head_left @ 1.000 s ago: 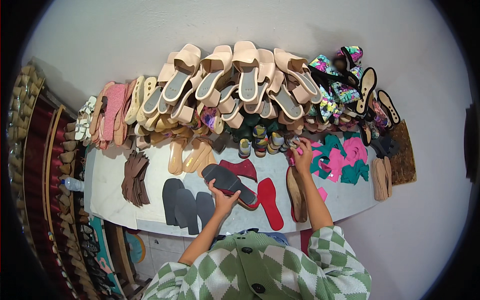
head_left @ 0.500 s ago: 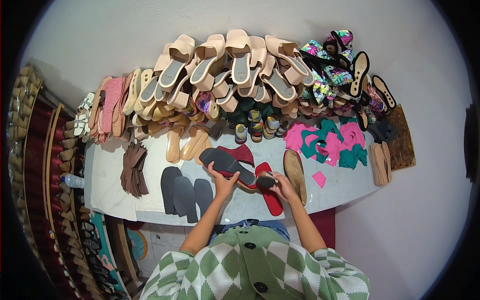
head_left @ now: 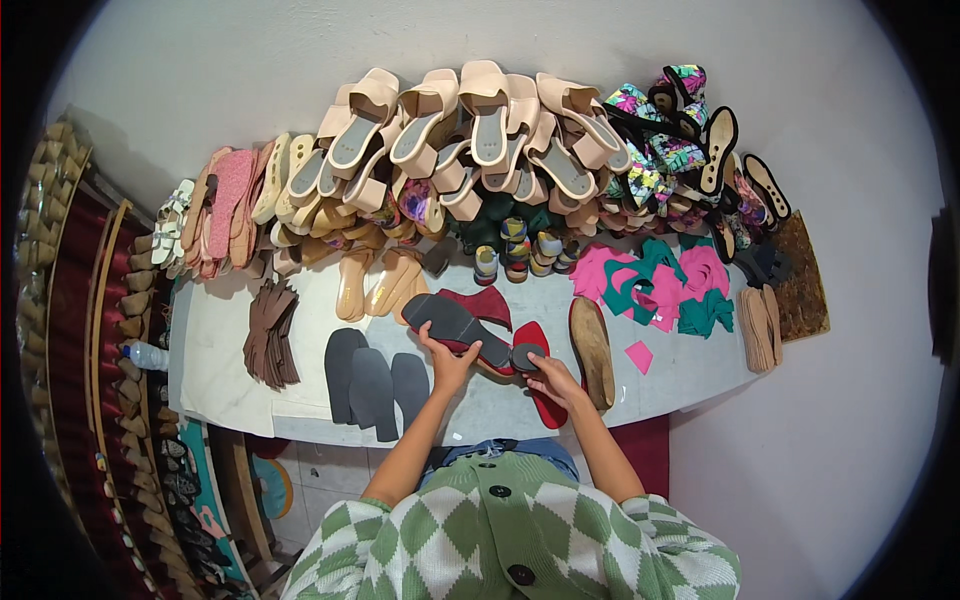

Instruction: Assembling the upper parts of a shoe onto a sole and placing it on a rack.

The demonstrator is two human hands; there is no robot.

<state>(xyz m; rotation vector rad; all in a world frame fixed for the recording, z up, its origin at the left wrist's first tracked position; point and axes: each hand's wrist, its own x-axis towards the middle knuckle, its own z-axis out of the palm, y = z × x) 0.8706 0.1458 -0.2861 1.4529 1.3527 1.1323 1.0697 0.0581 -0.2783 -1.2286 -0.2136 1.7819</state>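
Note:
My left hand (head_left: pixel 450 364) is wrapped round a dark red sandal (head_left: pixel 458 328), its black sole turned up and the toe pointing far left. At the sandal's back end, my right hand (head_left: pixel 555 380) grips a heel block (head_left: pixel 526 356) with a round black bottom facing up. The heel touches the back of the sole; I cannot tell whether it is joined. Partly under my right hand lies a bright red sole-shaped piece (head_left: pixel 548 408). A worn wooden shoe last (head_left: pixel 594 355) with a red edge stands just to the right.
Grey sole pieces (head_left: pixel 372 390) and brown strips (head_left: pixel 270 335) lie at left on the table (head_left: pixel 300 410). Beige heeled sandals (head_left: pixel 488 120) are piled along the wall, patterned ones (head_left: pixel 680 150) beside them. Pink and green scraps (head_left: pixel 660 280) lie at right; shelves (head_left: pixel 100 300) stand far left.
My right hand has moved slightly left and turned the heel block, bringing its round black bottom level against the back of the sole. The left hand's hold on the sandal is the same.

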